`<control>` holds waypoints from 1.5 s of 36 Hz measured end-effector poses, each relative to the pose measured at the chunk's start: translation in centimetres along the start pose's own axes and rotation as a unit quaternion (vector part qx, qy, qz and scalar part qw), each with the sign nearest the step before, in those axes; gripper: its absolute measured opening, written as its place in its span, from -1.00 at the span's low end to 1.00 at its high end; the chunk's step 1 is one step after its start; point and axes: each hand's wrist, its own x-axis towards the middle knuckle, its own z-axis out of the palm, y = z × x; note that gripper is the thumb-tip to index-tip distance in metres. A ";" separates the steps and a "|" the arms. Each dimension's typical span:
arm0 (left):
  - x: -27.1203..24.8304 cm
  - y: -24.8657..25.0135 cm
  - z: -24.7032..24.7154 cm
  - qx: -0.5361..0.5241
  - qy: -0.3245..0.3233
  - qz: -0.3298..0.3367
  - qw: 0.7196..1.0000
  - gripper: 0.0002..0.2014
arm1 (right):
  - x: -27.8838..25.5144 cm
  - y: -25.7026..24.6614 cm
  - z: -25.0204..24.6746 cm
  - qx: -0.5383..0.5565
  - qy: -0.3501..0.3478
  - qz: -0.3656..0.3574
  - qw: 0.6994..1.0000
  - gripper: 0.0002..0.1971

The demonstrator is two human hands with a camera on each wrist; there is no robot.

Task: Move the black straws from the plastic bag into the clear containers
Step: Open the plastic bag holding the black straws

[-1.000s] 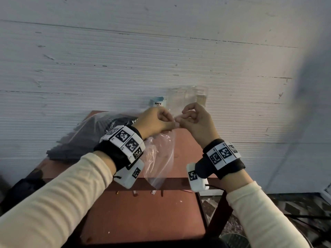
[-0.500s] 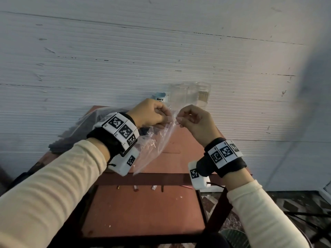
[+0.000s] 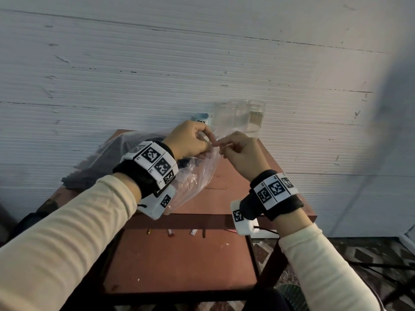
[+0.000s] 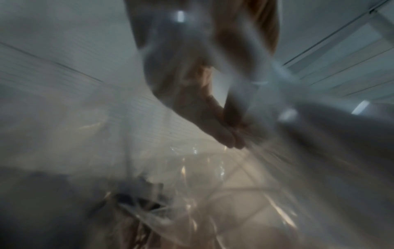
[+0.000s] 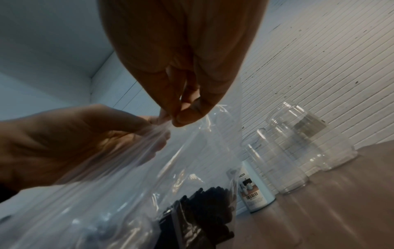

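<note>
I pinch the top edge of the plastic bag (image 5: pixel 132 168) between thumb and finger of my right hand (image 3: pixel 241 151), and my left hand (image 3: pixel 190 142) grips the film beside it, probably to part the mouth. The black straws (image 5: pixel 200 212) lie inside. The clear containers (image 5: pixel 298 151) stand empty by the wall.
</note>
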 end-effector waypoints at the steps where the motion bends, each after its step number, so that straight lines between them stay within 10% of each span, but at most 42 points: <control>1: 0.0 0.0 0.0 0.001 0.002 0.001 1.000 -0.84 | 0.0 0.0 0.1 -0.002 0.000 0.001 1.000 -0.72; 54: -0.9 -0.5 0.4 -0.068 0.009 -0.026 0.997 -0.74 | 0.0 -0.5 1.1 -0.001 0.004 0.011 1.000 -0.77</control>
